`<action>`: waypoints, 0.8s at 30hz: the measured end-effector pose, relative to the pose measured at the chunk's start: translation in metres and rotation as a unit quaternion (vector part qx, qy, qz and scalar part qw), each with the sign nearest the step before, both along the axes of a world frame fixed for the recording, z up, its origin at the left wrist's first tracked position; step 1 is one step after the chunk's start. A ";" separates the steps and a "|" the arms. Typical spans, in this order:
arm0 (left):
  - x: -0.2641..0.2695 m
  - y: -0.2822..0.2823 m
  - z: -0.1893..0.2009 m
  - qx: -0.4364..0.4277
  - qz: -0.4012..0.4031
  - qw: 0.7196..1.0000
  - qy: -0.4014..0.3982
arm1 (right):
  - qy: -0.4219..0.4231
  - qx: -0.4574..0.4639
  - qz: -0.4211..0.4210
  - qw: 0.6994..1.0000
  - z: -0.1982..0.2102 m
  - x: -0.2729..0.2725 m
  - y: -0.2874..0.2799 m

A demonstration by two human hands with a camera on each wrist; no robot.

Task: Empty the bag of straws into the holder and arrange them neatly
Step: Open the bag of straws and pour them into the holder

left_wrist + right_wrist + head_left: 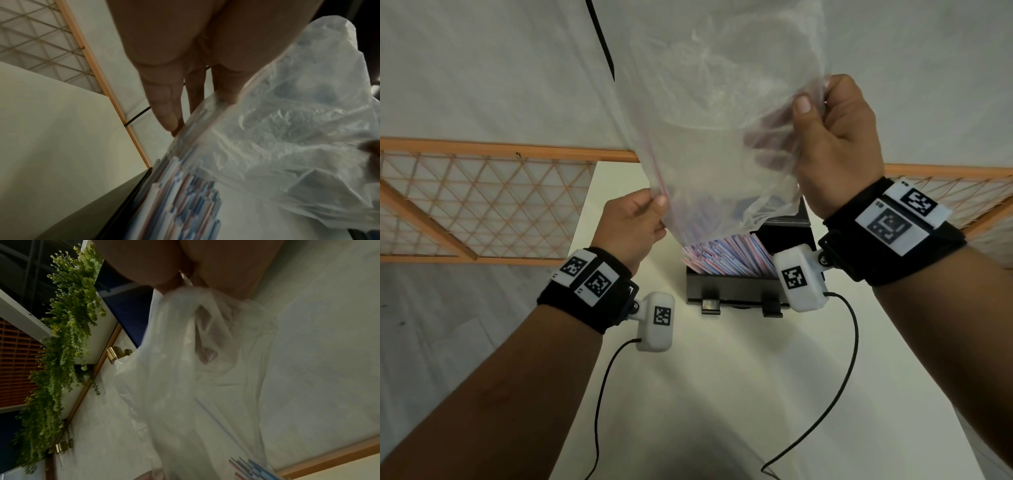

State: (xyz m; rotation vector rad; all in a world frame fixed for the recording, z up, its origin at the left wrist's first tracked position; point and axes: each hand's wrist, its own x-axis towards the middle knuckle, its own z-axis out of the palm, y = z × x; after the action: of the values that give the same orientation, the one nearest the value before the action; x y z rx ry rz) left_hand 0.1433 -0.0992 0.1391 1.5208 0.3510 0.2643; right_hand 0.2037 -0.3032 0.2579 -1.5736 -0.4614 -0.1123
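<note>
Right hand: the right hand [835, 150] is raised high, fingers and thumb bunched round the gathered closed end of the bag [719, 113], which lifts that end so the contents slide down toward the mouth.
Left hand: the left hand [633, 226] sits lower, thumb and fingers pinching the bag's zip-edged rim, probably to steer the opening over the box.
Bag: clear, crumpled plastic, hanging upside down between the two hands with its mouth just above the holder.
Straws: the red-, blue- and white-striped straws [726, 255] lie heaped and slanted in the holder, ends uneven; neat arranging looks not yet done.
Holder: the black box-shaped holder [736, 291] stands on the white table [722, 394], directly under the bag.
Surroundings: an orange-framed lattice screen [482, 205] stands behind the table.
Hidden or unclear: creased film blurs the bag's lower part, so whether any straws remain inside cannot be told; the right wrist camera hides the holder's right end; both wrist views are dim and blurred.
</note>
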 end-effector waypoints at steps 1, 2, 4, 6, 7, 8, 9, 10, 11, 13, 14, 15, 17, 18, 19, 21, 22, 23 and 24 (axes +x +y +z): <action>-0.001 -0.002 0.000 0.002 -0.004 1.000 0.003 | 0.004 -0.006 0.002 1.000 -0.002 0.000 0.000; -0.002 -0.002 0.000 0.002 -0.003 1.000 0.005 | 0.006 -0.012 0.003 1.000 -0.003 0.000 0.001; -0.003 -0.003 -0.003 0.009 -0.007 1.000 0.004 | 0.004 -0.026 0.006 1.000 -0.006 -0.002 0.002; -0.003 -0.003 -0.006 0.012 -0.008 1.000 -0.001 | 0.001 -0.037 0.011 0.999 -0.008 -0.003 0.004; -0.003 -0.003 -0.006 0.014 -0.002 1.000 -0.003 | -0.002 -0.041 0.013 0.999 -0.008 -0.004 0.005; -0.003 -0.003 -0.006 0.018 0.008 1.000 -0.004 | -0.005 -0.045 0.016 0.999 -0.007 -0.005 0.006; -0.002 -0.004 -0.005 0.018 0.013 1.000 -0.005 | -0.009 -0.046 0.018 0.999 -0.005 -0.005 0.007; -0.001 -0.005 -0.004 0.012 0.014 1.000 -0.005 | -0.014 -0.048 0.021 0.999 -0.002 -0.006 0.008; 0.000 -0.008 -0.003 0.006 0.009 1.000 -0.003 | -0.019 -0.050 0.024 0.998 0.000 -0.005 0.008; 0.002 -0.013 -0.003 0.004 0.000 1.000 0.005 | -0.032 -0.055 0.027 0.998 0.004 -0.003 0.008; 0.001 -0.015 -0.003 0.014 -0.005 1.000 0.006 | -0.040 -0.058 0.027 0.997 0.005 -0.001 0.008; 0.001 -0.017 -0.004 0.033 -0.010 0.999 0.007 | -0.048 -0.062 0.027 0.997 0.004 0.000 0.008; 0.002 -0.016 -0.007 0.101 -0.017 0.995 0.016 | -0.053 -0.074 0.023 0.996 0.001 0.002 0.006; 0.002 -0.015 -0.008 0.135 -0.017 0.991 0.021 | -0.052 -0.080 0.020 0.995 -0.002 0.002 0.004; 0.002 -0.013 -0.009 0.158 -0.015 0.987 0.026 | -0.050 -0.085 0.018 0.995 -0.005 0.003 0.003; 0.003 -0.008 -0.012 0.165 -0.007 0.985 0.043 | -0.041 -0.099 0.022 0.994 -0.011 0.004 0.001; 0.003 -0.005 -0.013 0.157 -0.006 0.986 0.053 | -0.035 -0.109 0.023 0.993 -0.013 0.004 0.000; 0.003 -0.003 -0.014 0.150 -0.008 0.987 0.063 | -0.029 -0.119 0.022 0.992 -0.015 0.005 -0.001; 0.002 -0.002 -0.014 0.142 -0.013 0.987 0.073 | -0.025 -0.127 0.019 0.991 -0.017 0.006 -0.001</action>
State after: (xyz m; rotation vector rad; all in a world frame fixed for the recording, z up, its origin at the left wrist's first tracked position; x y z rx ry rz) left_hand 0.1455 -0.1012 0.1256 1.8298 0.4230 0.1891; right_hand 0.2094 -0.3040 0.2413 -1.8130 -0.5617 -0.0664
